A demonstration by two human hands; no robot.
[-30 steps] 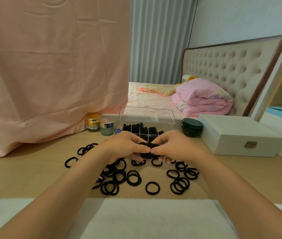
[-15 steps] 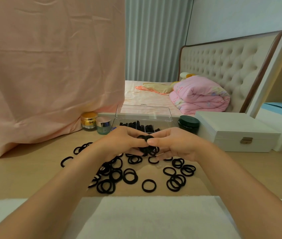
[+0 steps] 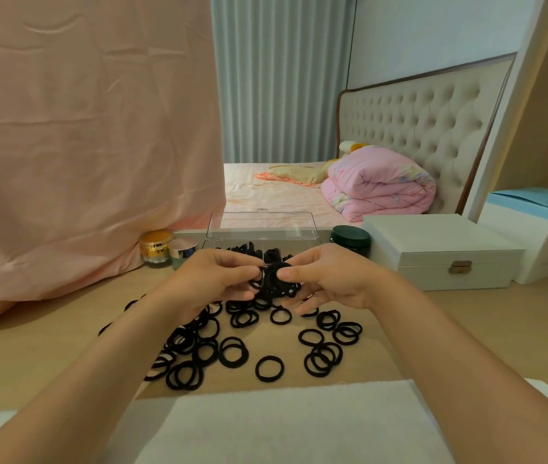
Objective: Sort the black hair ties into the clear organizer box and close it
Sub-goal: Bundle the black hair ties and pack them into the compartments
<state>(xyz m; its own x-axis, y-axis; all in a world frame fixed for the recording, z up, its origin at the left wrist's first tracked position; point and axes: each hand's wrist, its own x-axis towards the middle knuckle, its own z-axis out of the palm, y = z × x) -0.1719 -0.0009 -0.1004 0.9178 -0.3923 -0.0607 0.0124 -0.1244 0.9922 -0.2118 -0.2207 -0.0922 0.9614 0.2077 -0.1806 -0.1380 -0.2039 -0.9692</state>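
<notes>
My left hand (image 3: 210, 281) and my right hand (image 3: 328, 277) meet above the wooden table (image 3: 48, 333), both pinching one stacked bundle of black hair ties (image 3: 274, 279). Several loose black hair ties (image 3: 269, 369) lie scattered on the table below and in front of my hands. Just behind my hands stands the clear organizer box (image 3: 232, 245), partly hidden by my fingers; black ties fill its compartments and its clear lid (image 3: 262, 224) stands raised at the back.
A gold jar (image 3: 155, 248) and a silver-lidded jar (image 3: 183, 251) sit left of the box. A dark green jar (image 3: 350, 238) and a white jewelry case (image 3: 440, 251) sit to its right. Pink cloth (image 3: 82, 145) hangs at left. A white towel (image 3: 286, 426) covers the near edge.
Both hands have risen slightly with the bundle of ties, which now sits higher in front of the box. The view has shifted a little.
</notes>
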